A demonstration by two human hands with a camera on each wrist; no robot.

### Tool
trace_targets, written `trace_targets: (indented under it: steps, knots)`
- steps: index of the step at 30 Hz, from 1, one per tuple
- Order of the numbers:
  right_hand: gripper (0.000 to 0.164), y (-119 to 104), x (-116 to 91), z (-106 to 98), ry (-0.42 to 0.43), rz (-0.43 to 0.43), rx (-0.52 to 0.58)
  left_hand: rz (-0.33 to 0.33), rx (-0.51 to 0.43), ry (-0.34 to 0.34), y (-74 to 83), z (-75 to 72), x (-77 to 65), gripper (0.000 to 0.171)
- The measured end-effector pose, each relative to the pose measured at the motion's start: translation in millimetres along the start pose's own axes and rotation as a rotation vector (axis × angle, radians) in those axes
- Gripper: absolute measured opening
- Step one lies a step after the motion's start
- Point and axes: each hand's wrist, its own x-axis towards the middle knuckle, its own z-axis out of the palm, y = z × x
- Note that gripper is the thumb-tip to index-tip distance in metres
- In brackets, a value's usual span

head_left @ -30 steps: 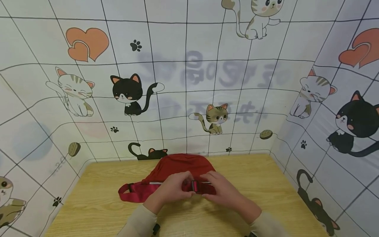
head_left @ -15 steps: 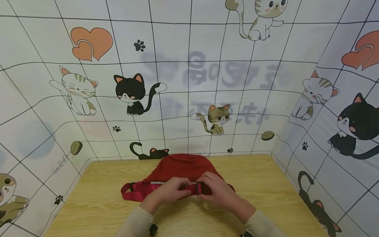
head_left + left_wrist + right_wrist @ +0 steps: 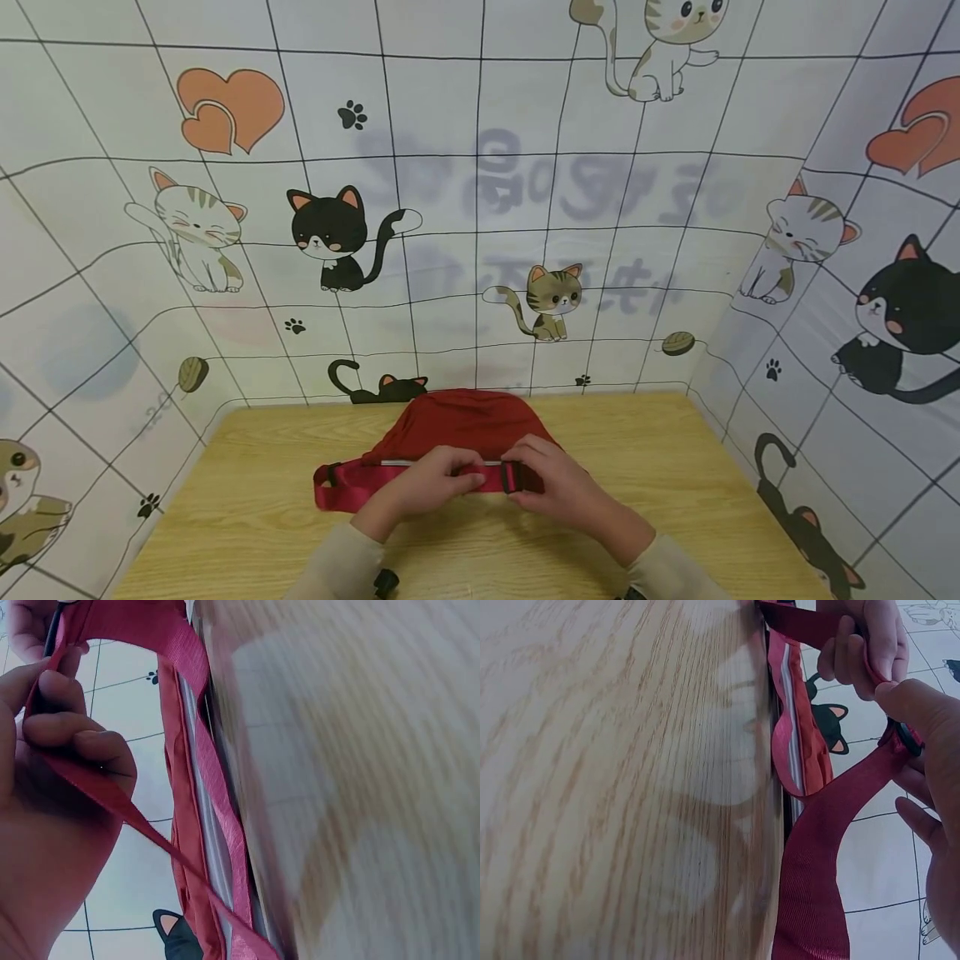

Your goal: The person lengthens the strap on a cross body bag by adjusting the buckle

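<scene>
A red waist bag lies on the wooden table with its zip along the near side. Its crimson webbing strap runs in front of it. My left hand grips the strap left of the black buckle; the left wrist view shows the fingers curled round the webbing. At the buckle, my right hand pinches between thumb and fingers. In the right wrist view, the right hand partly hides that buckle, and a wide strap length hangs from it.
The wooden tabletop spreads around the bag. Behind it rises a white fabric backdrop with cat drawings and grid lines, and similar panels stand at both sides. A black slider sits near the strap's left loop.
Over the last second the buckle and right hand have shifted slightly right relative to the left hand, with more strap showing between. The strap's left loop has slid a little right.
</scene>
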Motion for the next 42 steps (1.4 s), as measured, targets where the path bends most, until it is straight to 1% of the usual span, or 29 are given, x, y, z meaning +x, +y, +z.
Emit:
trace_targets:
  steps: [8,11,15,18,25,29,35,38,42]
  knots:
    - [0.054,-2,-1,0,0.034,-0.010,0.041,0.020,-0.066,0.023,1.7,4.1,4.9,0.012]
    - [0.053,-3,-1,-1,0.025,0.018,0.058,0.029,-0.083,0.023,3.4,5.6,6.8,0.012]
    - [0.053,-6,-1,-1,0.027,0.034,0.065,0.044,-0.072,0.016,4.9,8.5,10.4,0.012]
    - [0.054,-6,-1,1,0.047,0.009,0.050,0.047,-0.067,0.008,5.9,11.0,13.4,0.012]
    - [0.052,-4,-1,4,0.059,-0.001,0.031,0.031,-0.076,-0.012,11.9,13.7,14.2,0.012]
    - [0.056,-6,-1,2,0.072,0.009,0.031,0.030,-0.059,-0.003,7.9,10.5,8.5,0.007]
    - [0.057,-9,-2,0,0.094,0.004,0.025,0.001,0.005,0.043,-5.9,0.9,-1.7,0.007]
    - [0.057,-9,-2,-1,0.099,0.000,0.028,0.007,0.025,0.054,-10.5,-0.7,-1.4,0.007]
    - [0.057,-9,-2,-1,0.089,0.010,0.058,0.027,0.011,0.046,-8.7,0.8,1.9,0.009]
